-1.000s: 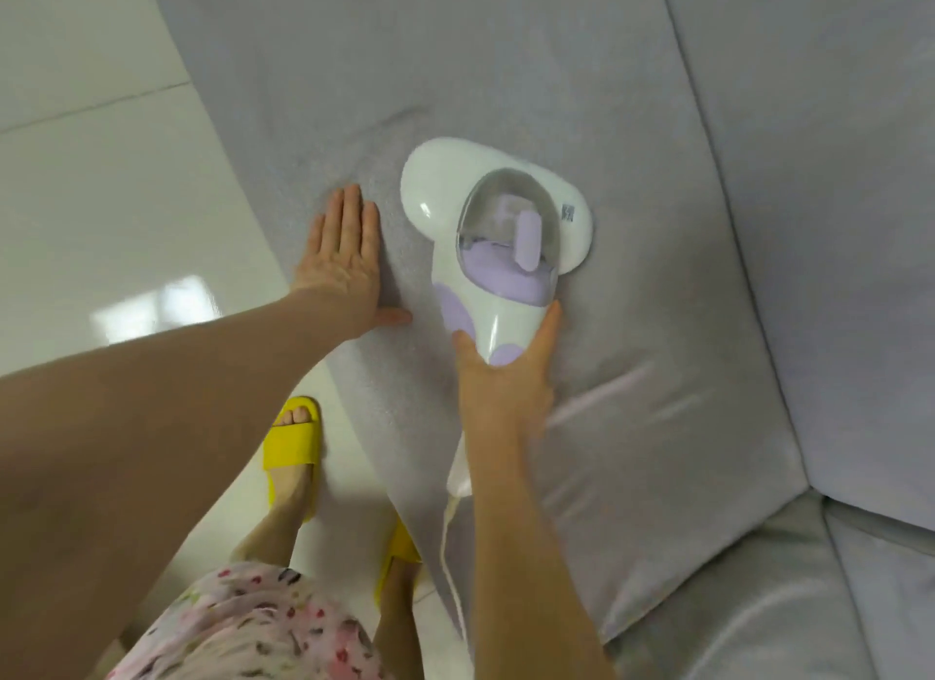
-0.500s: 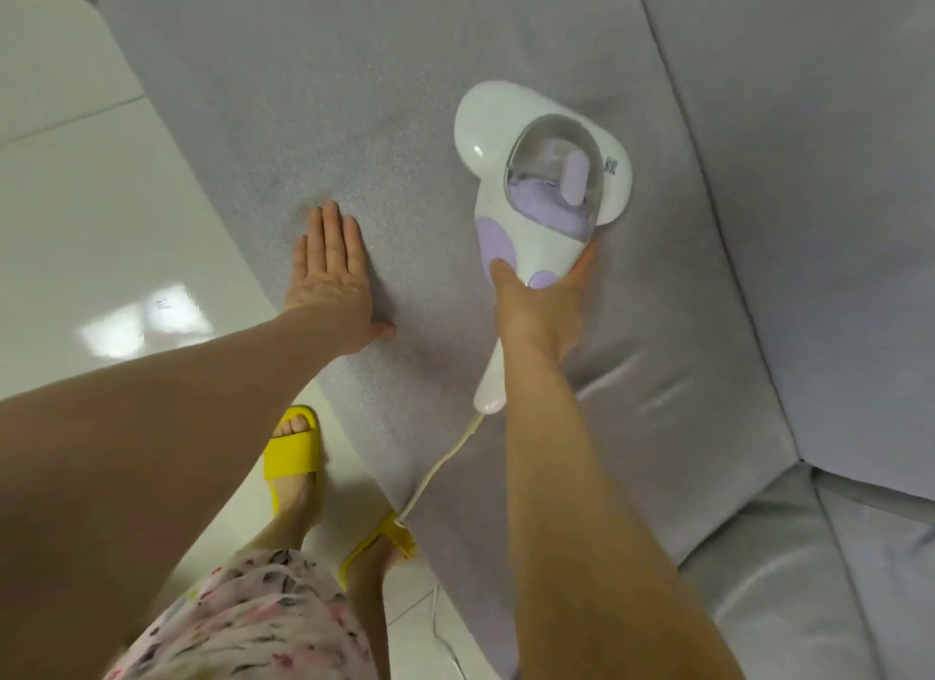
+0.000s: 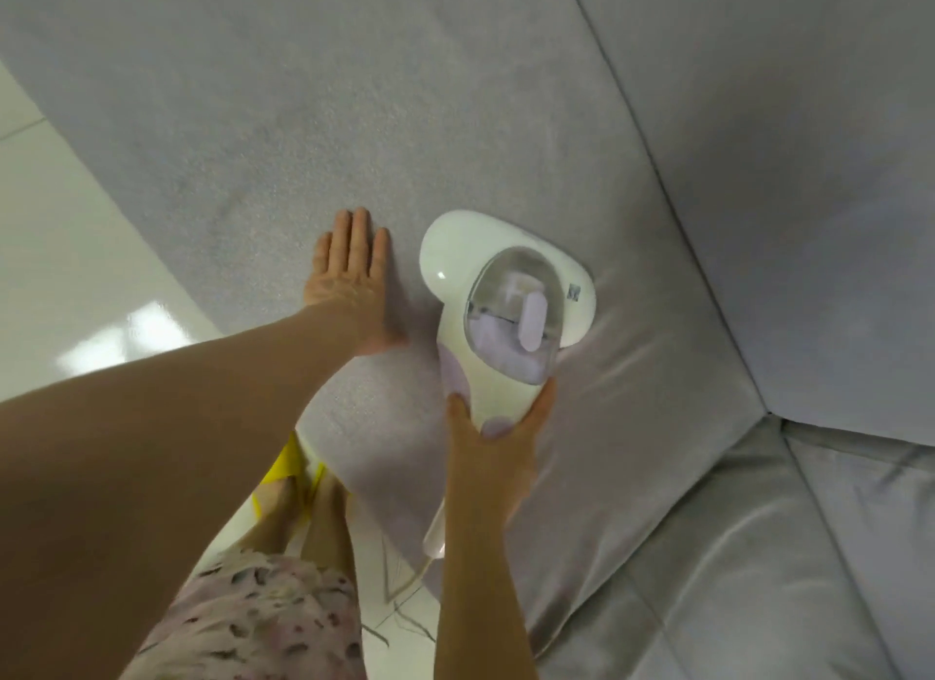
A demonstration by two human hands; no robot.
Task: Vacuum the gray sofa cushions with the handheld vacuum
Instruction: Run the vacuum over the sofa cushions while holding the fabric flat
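A white and lilac handheld vacuum (image 3: 506,295) with a clear dust cup lies head-down on the gray sofa seat cushion (image 3: 303,123). My right hand (image 3: 498,441) grips its handle from behind, thumb on the left side and fingers on the right. My left hand (image 3: 351,285) presses flat on the cushion just left of the vacuum head, fingers straight and together. The fabric wrinkles to the right of the vacuum.
The sofa's gray back cushion (image 3: 784,148) rises on the right, and a second seat cushion (image 3: 759,553) lies at the lower right. The vacuum's cord (image 3: 405,578) hangs down to the white tiled floor (image 3: 60,275). Yellow slippers (image 3: 283,472) on my feet stand by the sofa's front edge.
My right hand has pulled the vacuum back toward me across the cushion after a push away. My left hand stays flat on the cushion, now close beside the vacuum head.
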